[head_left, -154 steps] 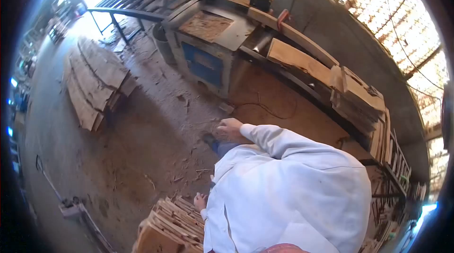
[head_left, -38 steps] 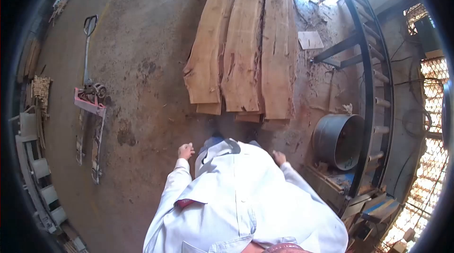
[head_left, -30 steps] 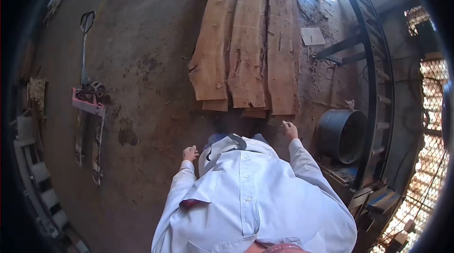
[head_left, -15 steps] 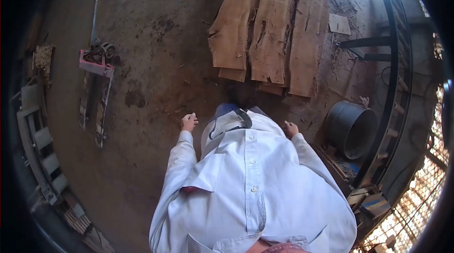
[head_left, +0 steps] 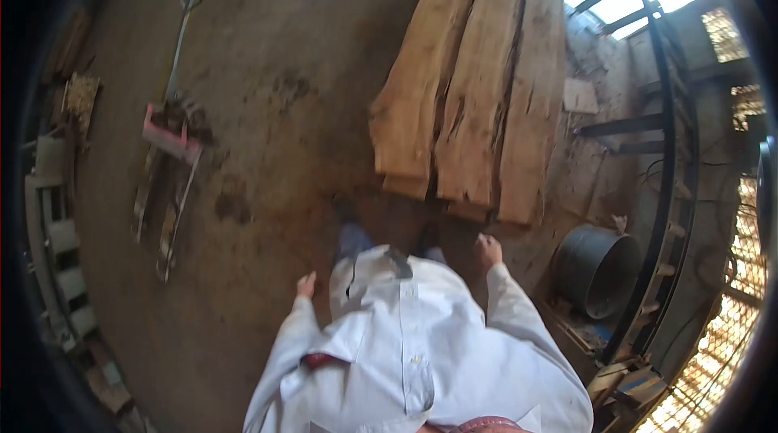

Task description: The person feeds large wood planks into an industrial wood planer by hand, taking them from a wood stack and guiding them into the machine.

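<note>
My left hand (head_left: 306, 285) hangs beside the white shirt, small and slightly blurred, with loosely bent fingers and nothing visible in them. On the other side, my right hand (head_left: 489, 250) is held out just below the near ends of the long wooden slabs (head_left: 470, 121), not touching them. Its fingers are loosely curled and apart, with no object visible in them. The white shirt (head_left: 405, 344) fills the lower middle of the view, and two feet show beyond it on the brown floor.
A pallet jack (head_left: 172, 141) with a pink frame stands on the left. At right are a grey metal drum (head_left: 597, 271) and a black ladder-like frame (head_left: 666, 149). Wood pieces (head_left: 632, 388) lie at lower right, near a bright mesh wall (head_left: 721, 336). More pale lumber lines the far left.
The view has shifted, so the slabs and pallet jack appear lower. My right hand has swung forward and my left hand back. Both feet now show apart.
</note>
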The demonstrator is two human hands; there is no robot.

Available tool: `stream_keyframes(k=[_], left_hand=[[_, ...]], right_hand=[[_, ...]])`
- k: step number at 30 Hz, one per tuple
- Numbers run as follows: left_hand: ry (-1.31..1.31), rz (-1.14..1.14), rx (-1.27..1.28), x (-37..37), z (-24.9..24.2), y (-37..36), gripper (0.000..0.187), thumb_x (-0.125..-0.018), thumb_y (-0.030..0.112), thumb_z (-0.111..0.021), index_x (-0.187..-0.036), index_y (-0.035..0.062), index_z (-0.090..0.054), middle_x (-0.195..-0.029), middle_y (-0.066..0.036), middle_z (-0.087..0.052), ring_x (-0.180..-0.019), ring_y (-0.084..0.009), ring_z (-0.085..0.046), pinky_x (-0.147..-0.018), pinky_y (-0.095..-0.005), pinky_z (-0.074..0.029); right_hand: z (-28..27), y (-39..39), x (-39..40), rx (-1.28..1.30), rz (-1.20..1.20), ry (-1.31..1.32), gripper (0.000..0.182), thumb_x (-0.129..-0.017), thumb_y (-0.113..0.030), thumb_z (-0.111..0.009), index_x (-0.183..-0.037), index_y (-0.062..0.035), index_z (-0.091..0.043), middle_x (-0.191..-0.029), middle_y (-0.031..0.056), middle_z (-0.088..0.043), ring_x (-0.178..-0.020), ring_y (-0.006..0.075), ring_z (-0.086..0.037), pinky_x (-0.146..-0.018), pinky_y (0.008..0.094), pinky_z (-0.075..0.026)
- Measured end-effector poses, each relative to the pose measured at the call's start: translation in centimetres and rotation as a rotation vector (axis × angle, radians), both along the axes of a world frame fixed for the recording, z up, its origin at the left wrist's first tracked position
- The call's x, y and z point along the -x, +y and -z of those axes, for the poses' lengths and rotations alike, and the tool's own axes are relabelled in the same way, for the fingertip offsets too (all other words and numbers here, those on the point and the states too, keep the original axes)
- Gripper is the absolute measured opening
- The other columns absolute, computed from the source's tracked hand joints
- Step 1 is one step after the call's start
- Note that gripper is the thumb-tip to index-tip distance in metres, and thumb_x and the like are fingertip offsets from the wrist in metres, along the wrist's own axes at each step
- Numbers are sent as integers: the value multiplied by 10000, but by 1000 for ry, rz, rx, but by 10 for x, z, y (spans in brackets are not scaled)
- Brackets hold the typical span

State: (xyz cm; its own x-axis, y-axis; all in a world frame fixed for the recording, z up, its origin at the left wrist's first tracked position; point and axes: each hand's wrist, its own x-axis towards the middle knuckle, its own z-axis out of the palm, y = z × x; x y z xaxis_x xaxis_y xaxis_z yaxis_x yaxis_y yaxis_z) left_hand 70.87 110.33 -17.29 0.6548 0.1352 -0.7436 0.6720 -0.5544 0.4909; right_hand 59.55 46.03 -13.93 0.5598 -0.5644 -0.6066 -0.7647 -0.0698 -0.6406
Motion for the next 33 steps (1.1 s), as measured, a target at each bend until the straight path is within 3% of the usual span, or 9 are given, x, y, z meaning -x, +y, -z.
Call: stream_keyframes(k=[2, 5, 7, 11, 13, 16, 19, 26, 33], left_hand=[[197, -414, 172, -43, -5, 6, 429, -966, 399, -642, -1088, -12, -611, -965, -157, -689, -793, -231, -673, -611, -386, -537], [174, -466, 180, -123, 3, 17, 396, -963, 366, -657, -1067, -10, -590, -891, -118, -669, -740, -192, -660, -585, -351, -518], [141, -280, 132, -180, 29, 24, 365, -953, 327, -671, -1073, -7, -585, -838, -100, -641, -697, -181, -650, -565, -352, -506], [-214, 225, 78, -268, 37, -8, 493, -907, 328, -713, -1188, -56, -584, -1080, -210, -680, -980, -290, -682, -843, -401, -548], [-121, 344, 125, -298, 51, -30, 587, -885, 371, -730, -1244, -65, -573, -1189, -254, -659, -1115, -350, -645, -969, -429, -505], [-65, 573, 97, -328, 77, -67, 636, -880, 424, -719, -1267, -56, -563, -1193, -276, -648, -1124, -393, -633, -974, -455, -497], [-108, 738, 17, -348, 136, -98, 667, -883, 448, -707, -1288, -58, -552, -1241, -302, -618, -1183, -435, -588, -1014, -490, -464], [126, 550, 171, -386, 213, -231, 842, -867, 507, -732, -1403, -86, -468, -1352, -292, -577, -1278, -373, -556, -1062, -421, -443], [115, 202, 268, -371, 333, -338, 750, -854, 506, -766, -1281, -82, -581, -1133, -123, -662, -1030, -192, -605, -900, -343, -477]], right_hand=[[-4, 19, -19, -58, 96, 70, 415, -981, -367, -634, -1074, 31, -703, -922, 105, -740, -817, 186, -688, -742, 321, -548], [-12, 62, -42, -104, 176, 116, 409, -978, -347, -642, -1107, 37, -701, -945, 107, -743, -822, 184, -690, -735, 314, -544], [-16, 101, -55, -126, 194, 232, 395, -974, -329, -651, -1115, 37, -703, -953, 103, -745, -822, 189, -690, -738, 317, -545], [-2, 183, -74, 42, -67, 301, 396, -941, -348, -661, -1040, 29, -729, -972, 159, -750, -912, 239, -708, -837, 353, -535], [-39, 220, -110, 85, -130, 294, 390, -932, -352, -666, -1078, 5, -722, -1027, 172, -750, -963, 291, -716, -867, 373, -537], [-65, 245, -138, 77, -258, 369, 412, -933, -372, -669, -1139, -17, -698, -1081, 184, -738, -1023, 313, -709, -897, 380, -537], [-45, 261, -132, -93, -99, 331, 412, -932, -381, -669, -1138, -26, -698, -1096, 184, -724, -1055, 337, -685, -923, 406, -526], [-2, 295, -124, 33, -345, 367, 574, -860, -414, -752, -1287, -61, -603, -1428, 212, -493, -1312, 417, -470, -1079, 470, -424], [8, 261, -137, 226, -310, 379, 473, -845, -319, -772, -1237, -99, -622, -1364, 213, -506, -1243, 406, -491, -1049, 467, -430]])
